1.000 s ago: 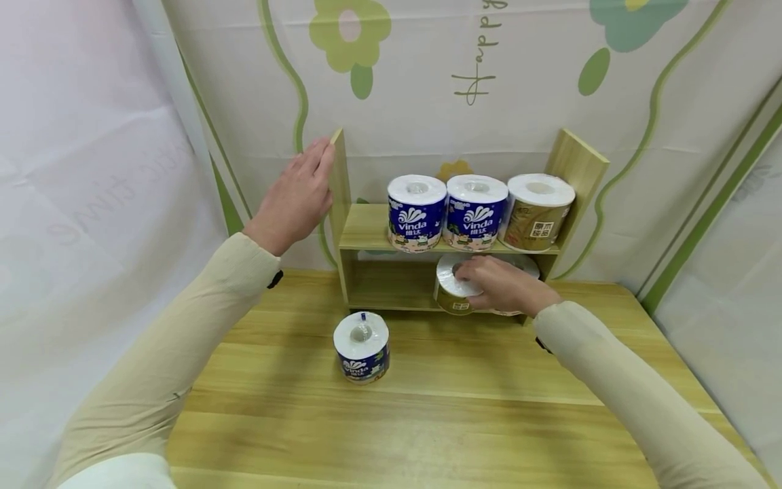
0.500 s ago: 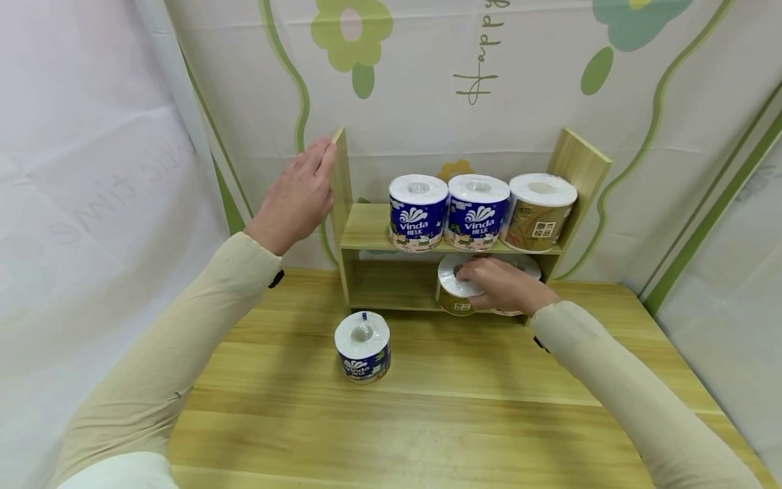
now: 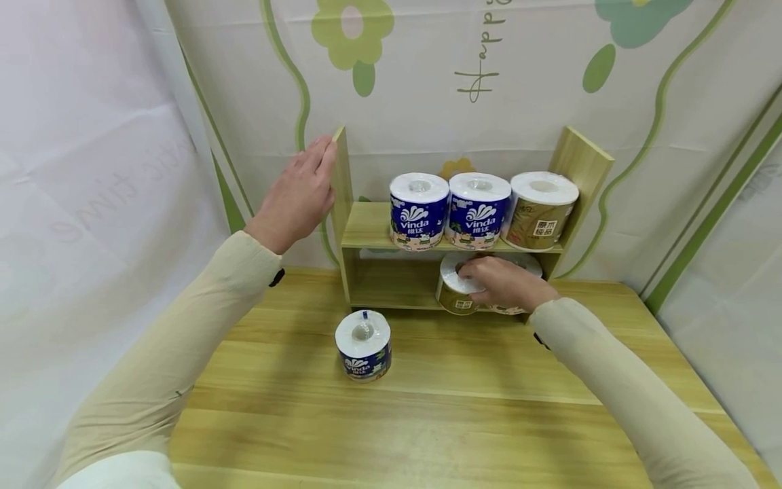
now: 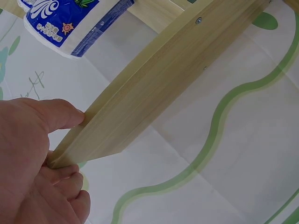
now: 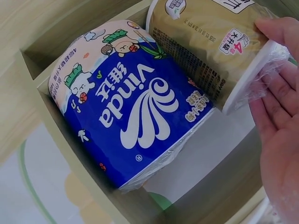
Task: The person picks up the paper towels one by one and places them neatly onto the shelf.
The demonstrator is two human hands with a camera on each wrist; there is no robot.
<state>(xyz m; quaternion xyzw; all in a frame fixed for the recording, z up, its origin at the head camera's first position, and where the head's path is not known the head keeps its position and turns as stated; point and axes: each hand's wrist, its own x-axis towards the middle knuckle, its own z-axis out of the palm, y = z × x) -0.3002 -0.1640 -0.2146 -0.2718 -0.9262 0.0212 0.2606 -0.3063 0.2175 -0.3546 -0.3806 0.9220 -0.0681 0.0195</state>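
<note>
My left hand (image 3: 296,193) grips the upper front edge of the left side panel (image 4: 135,88) of a small wooden shelf, thumb on one face and fingers curled at the other in the left wrist view. On the lower level, my right hand (image 3: 510,282) holds a gold-wrapped toilet roll (image 3: 455,301) by its upper end. The right wrist view has the thumb on its printed side and the fingers against the plastic-wrapped white end. Beside that roll, a blue Vinda toilet roll (image 5: 126,102) sits against the shelf's side, mostly behind my hand in the head view.
Along the top level stand a blue Vinda roll (image 3: 418,221), a second blue roll (image 3: 478,221) and a gold roll (image 3: 537,221) at the right panel. Another blue roll (image 3: 364,353) stands on the wooden table (image 3: 427,435) in front. A patterned curtain (image 3: 397,109) hangs behind.
</note>
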